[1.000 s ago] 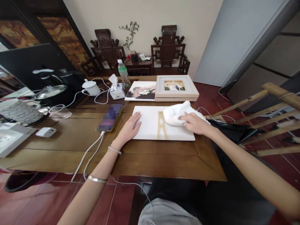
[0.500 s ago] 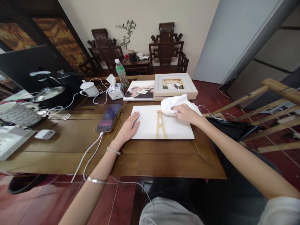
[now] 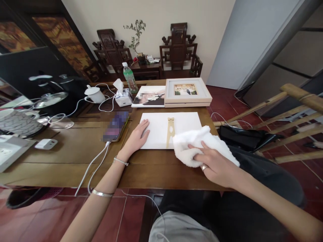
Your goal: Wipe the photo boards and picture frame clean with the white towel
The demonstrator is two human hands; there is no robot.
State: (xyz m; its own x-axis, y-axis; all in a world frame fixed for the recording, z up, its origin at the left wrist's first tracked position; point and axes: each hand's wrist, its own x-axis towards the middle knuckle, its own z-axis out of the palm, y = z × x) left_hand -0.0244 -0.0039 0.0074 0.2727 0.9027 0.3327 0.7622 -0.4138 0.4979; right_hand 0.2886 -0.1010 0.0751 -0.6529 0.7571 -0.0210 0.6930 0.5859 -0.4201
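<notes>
A white rectangular board (image 3: 156,129) lies flat on the wooden table in front of me. Down its middle runs a tan A-shaped stand leg (image 3: 171,127), with two openings in it. My left hand (image 3: 137,136) rests on the board's left edge, fingers stretched out and holding nothing. In my right hand (image 3: 213,163) is a white cloth (image 3: 191,143), bunched under the fingers. The cloth covers the board's near right corner and hangs over the table's front right side.
Behind the board lie a light wooden picture frame (image 3: 188,102) and a photo panel (image 3: 148,96). A charging phone (image 3: 115,127), tissue box (image 3: 123,97), plastic bottle (image 3: 130,78) and lidded white cup (image 3: 95,94) stand to the left. A bamboo chair (image 3: 300,94) is at right.
My right hand has drawn the cloth from the board's far right part toward me, over its near right corner. My left hand stays in place on the board.
</notes>
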